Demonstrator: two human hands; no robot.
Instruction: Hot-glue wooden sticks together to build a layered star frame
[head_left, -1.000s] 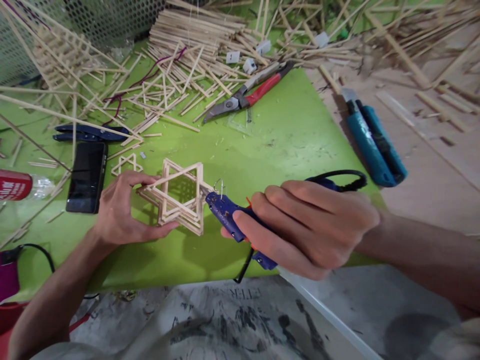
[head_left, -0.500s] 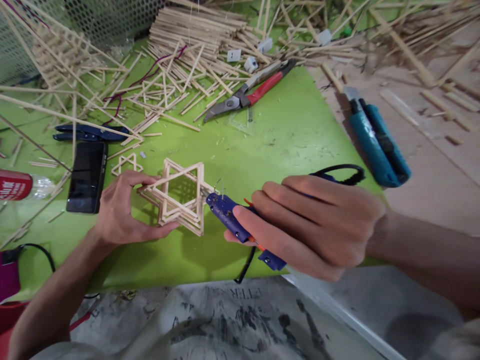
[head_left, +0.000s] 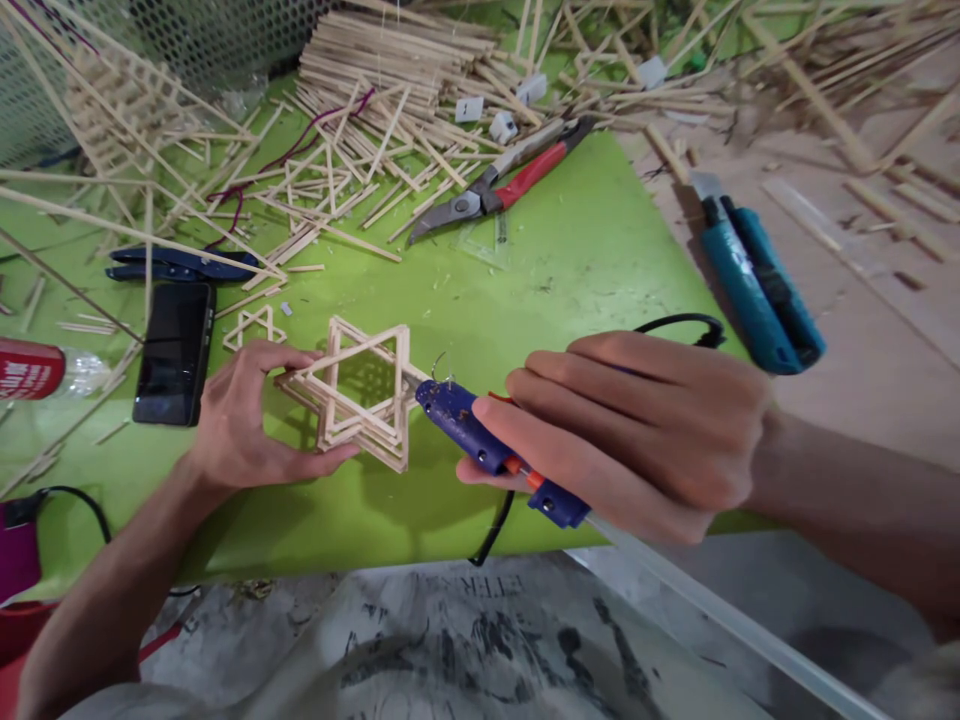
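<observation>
My left hand (head_left: pixel 251 420) grips a layered six-pointed star made of thin wooden sticks (head_left: pixel 363 440), thumb and fingers on its left side, and holds it above the green table (head_left: pixel 600 260). In my right hand (head_left: pixel 630 430) is a blue hot glue gun (head_left: pixel 457 420) with orange parts; its metal nozzle points left at the star's right-hand edge. Whether the nozzle touches the wood I cannot tell. Fine strands of glue curl above the tip. A clear glue stick (head_left: pixel 720 600) runs out of the gun's back toward the lower right.
A smaller stick star (head_left: pixel 255 328) and a phone (head_left: pixel 174 352) lie beside my left hand. Red-handled pruning shears (head_left: pixel 495 185), dark-blue-handled pliers (head_left: pixel 184 265) and a teal cutter (head_left: pixel 757 285) are around. Loose sticks (head_left: pixel 397 75) pile up behind; a red-labelled bottle (head_left: pixel 34 370) lies left.
My right hand and the glue gun have shifted slightly right, and the gun has turned a little, so more of the clear glue stick shows. The left hand and star stay nearly still.
</observation>
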